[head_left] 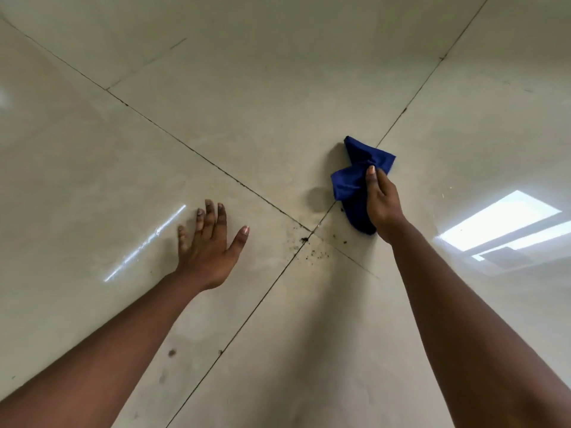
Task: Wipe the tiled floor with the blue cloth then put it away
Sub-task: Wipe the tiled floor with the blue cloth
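My right hand (pixel 381 200) grasps the bunched blue cloth (pixel 355 183) against the tiled floor (pixel 247 118) beside dark crumbs (pixel 313 247), my left hand (pixel 207 245) splayed flat; the cloth looks soft, light, best held mid-bunch.

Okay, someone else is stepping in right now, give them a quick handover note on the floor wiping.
Right hand: grips the bunched blue cloth, held at the grout line just beyond the tile junction.
Left hand: open, fingers spread over the tiled floor, holding nothing.
Done: cannot tell how much has been wiped.
Left: dark crumbs lie scattered around the junction near the cloth, and a few dark spots sit closer in. Wipe those, then put the cloth away; no storage spot is in view.
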